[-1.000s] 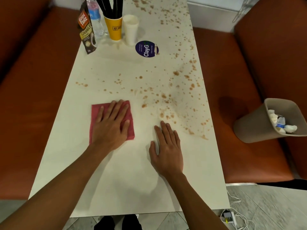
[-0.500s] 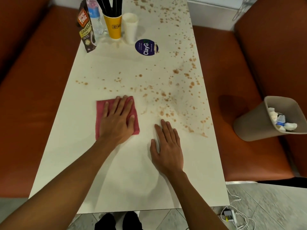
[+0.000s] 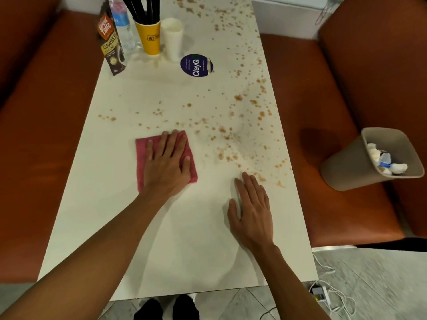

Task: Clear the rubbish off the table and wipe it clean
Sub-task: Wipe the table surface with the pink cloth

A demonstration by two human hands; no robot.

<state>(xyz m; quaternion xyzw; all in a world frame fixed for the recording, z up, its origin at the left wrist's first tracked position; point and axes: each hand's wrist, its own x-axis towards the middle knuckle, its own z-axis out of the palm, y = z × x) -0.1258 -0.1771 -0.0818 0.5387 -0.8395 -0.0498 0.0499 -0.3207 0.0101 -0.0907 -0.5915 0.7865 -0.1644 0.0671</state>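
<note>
I see my left hand (image 3: 166, 162) pressed flat, fingers straight, on the pink cloth (image 3: 141, 158) near the middle of the white table (image 3: 184, 239), while my right hand (image 3: 251, 211) lies flat on the bare top just beside it. Brown spots (image 3: 231, 155) speckle the top beyond both hands and along the right edge. At the far end stand a coffee packet (image 3: 111, 42), a bottle (image 3: 122, 26), a yellow cup (image 3: 149, 38) of black straws (image 3: 143, 8) and a white cup (image 3: 173, 40) by a blue sticker (image 3: 196, 65), and a bin (image 3: 346, 169) with rubbish (image 3: 383, 160) sits on the right seat (image 3: 323, 88).
</note>
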